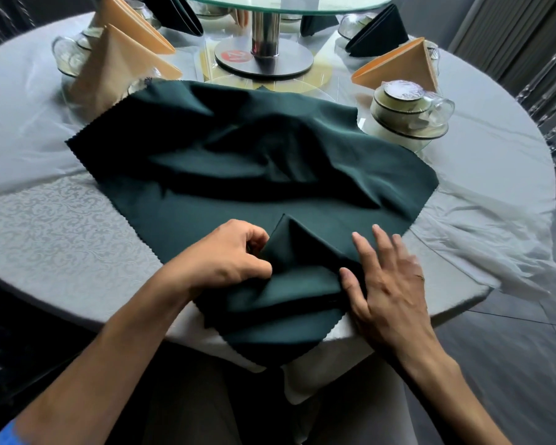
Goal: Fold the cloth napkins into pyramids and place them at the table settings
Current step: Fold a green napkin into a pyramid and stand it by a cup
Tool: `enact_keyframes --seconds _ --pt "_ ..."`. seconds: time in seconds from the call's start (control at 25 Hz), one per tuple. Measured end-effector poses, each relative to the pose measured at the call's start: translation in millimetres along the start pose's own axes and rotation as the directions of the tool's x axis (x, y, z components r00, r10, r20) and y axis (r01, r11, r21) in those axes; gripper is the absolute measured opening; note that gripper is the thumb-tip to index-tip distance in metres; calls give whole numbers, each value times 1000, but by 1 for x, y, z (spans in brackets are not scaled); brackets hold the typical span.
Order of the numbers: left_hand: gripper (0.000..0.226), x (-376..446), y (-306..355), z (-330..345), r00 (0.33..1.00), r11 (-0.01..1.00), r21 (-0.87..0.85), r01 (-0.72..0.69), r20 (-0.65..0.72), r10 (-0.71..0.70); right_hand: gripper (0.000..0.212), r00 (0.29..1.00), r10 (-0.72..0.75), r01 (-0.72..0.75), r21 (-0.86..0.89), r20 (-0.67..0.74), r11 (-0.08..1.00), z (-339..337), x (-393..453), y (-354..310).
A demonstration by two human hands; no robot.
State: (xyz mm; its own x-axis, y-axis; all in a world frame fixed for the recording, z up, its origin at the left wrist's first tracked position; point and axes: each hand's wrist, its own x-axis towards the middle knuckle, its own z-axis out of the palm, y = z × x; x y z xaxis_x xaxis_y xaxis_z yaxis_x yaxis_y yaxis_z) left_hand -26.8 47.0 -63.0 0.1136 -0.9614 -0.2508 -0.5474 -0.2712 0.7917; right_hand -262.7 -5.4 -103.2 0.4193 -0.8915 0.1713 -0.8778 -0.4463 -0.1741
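The left hand pinches a fold of the dark green napkin lying rumpled on the table, soft, light cloth best taken at corners, while the right hand presses it flat, fingers straight.

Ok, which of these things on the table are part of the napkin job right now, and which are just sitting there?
In the job:
- dark green napkin, spread out, near corner folded up
- left hand, pinching the fold
- right hand, fingers flat on the cloth
- folded peach napkins, already placed

Just sitting there:
- cup and saucer set
- glass turntable stand
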Motion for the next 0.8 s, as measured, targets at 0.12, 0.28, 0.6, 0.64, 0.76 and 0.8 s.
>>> enact_keyframes --seconds 0.12,0.28,0.6,0.64,0.76,0.8 --pt "9 -14 16 7 986 973 -176 -151 41 161 26 930 -81 157 190 -358 969 -18 -17 -20" --pt "19 -35 44 23 889 879 -131 -458 -61 454 33 995 -23 91 776 -99 624 -50 -22 -58" --pt "28 -43 42 22 648 826 273 -493 -519 558 16 1000 -7 4 977 -3 211 -70 13 -44" --pt "39 -43 37 15 609 814 408 -413 -541 580 20 998 -50 -13 972 25 233 -74 19 -38" --pt "64 -45 25 -3 851 912 173 -371 -329 409 30 962 -201 -121 947 186 297 -82 45 -23" --pt "60 -46 27 -4 932 923 -169 -346 -174 318 28 939 -226 -178 930 258 323 -83 55 -21"
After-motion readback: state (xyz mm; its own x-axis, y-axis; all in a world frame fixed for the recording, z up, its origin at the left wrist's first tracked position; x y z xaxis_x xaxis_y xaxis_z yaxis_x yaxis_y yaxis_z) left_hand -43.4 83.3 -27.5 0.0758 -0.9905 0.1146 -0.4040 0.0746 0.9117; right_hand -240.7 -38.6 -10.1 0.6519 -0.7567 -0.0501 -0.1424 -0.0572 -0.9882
